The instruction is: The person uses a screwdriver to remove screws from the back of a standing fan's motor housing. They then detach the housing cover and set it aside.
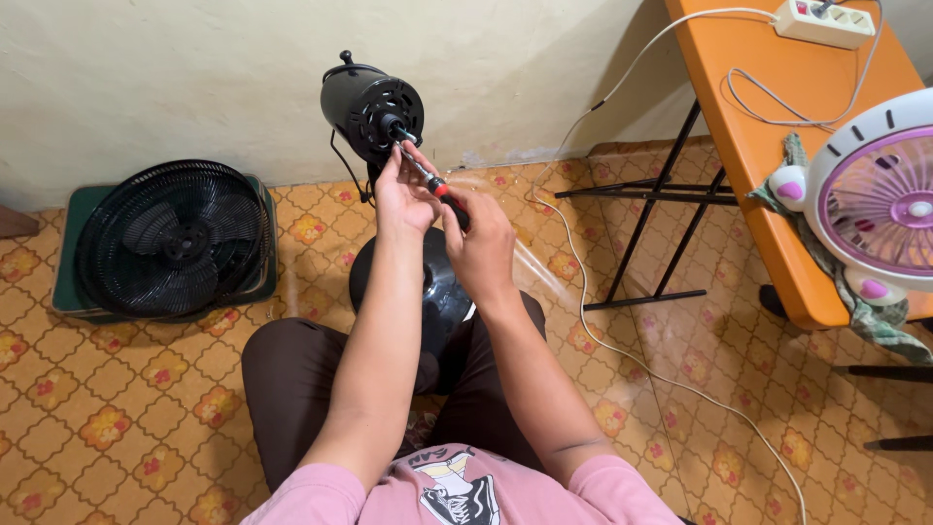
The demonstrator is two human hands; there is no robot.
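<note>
At the bottom centre of the frame, the person wears a pink T-shirt (pixel 457 491) with short sleeves, and it has a black and white printed graphic on the chest. Above it, in the lower middle of the frame, dark brown trousers (pixel 292 379) cover both legs. The two forearms are bare up to the hands, without watch, ring or glove.

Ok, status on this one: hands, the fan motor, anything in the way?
Right hand grips screwdriver, tip at black fan motor housing. Left hand steadies the shaft near the tip. Removed fan grille lies left, apart. Nothing blocking.
</note>
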